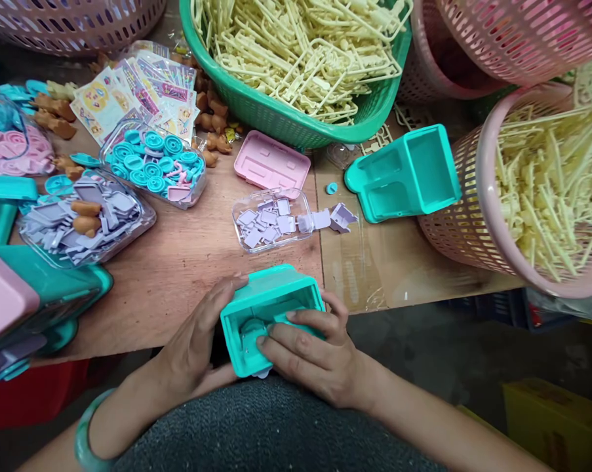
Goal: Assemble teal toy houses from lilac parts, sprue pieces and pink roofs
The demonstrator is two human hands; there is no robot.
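Teal plastic toy housing (271, 314) held right at the near edge of the wooden table (177, 275), open side up, just above the lap. Left hand (197, 347) wrapped around its left wall, thumb up along the top corner, gripping. Right hand (315, 357) clamped on from the right, fingers (280, 334) curled over the rim and down into the hollow, pressing near a round teal bit inside. Something pale lilac peeking out under the bottom edge, too hidden to tell what exactly. Green bangle (84, 436) on the left wrist.

Just beyond the housing, a small clear tray (271, 219) of lilac square pieces, a few more lilac pieces (335, 217) spilled beside it on the right. Behind that, a pink flat panel (272, 164). To the right, a second teal housing (404, 174) lying on its side, touching a pink basket (463, 216) full of cream plastic sprues. Big green basket (296, 118) of the same cream sprues at the back. Over on the left: clear tub of teal wheels (153, 164), another tub of lilac parts (86, 216) with a couple of tan figures on top, sticker sheets (133, 95) behind them.
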